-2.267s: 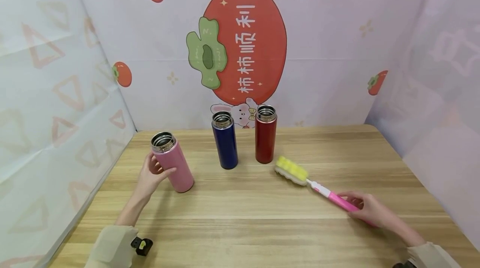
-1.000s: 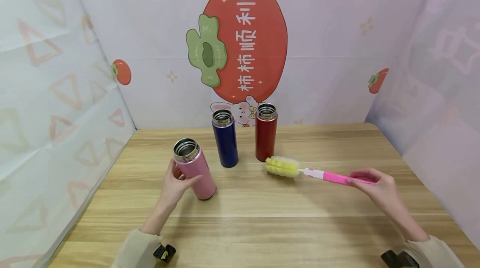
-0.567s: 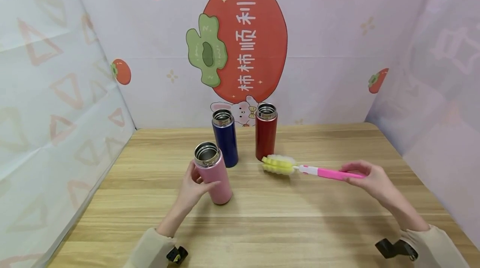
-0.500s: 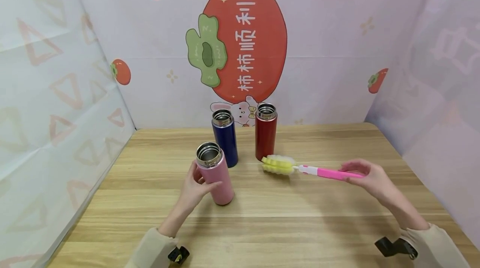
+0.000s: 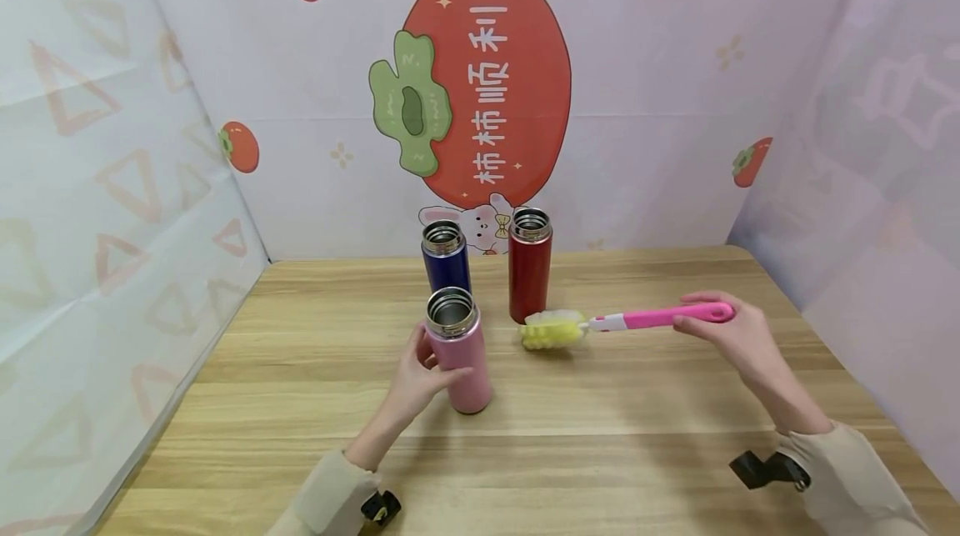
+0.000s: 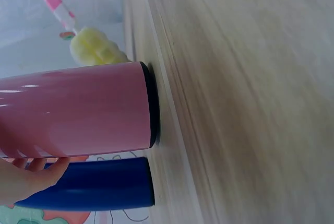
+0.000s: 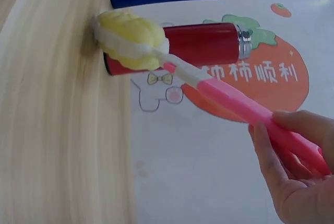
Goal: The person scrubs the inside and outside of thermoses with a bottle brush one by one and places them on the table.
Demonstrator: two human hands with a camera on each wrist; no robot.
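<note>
My left hand (image 5: 420,373) grips a pink thermos flask (image 5: 469,373) from its left side, thumb across the front. The lidless flask is upright, with its steel mouth facing up; its dark base is at the tabletop in the left wrist view. My right hand (image 5: 742,344) holds the pink handle of a bottle brush (image 5: 660,318) near its end. The yellow-and-white sponge head (image 5: 553,330) points left, low over the table, to the right of the pink flask. In the right wrist view, thumb and fingers pinch the handle (image 7: 235,104).
Behind the pink flask stands a lidless blue flask (image 5: 447,265), its lower part hidden in the head view. A lidless red flask (image 5: 529,278) stands to its right, just behind the sponge head. Printed cloth walls (image 5: 645,144) enclose the wooden table (image 5: 585,469) at the back and sides.
The left hand has brought the pink flask rightward from the table's left side to the middle, in front of the blue one. The right hand has risen, swinging the brush's handle end up.
</note>
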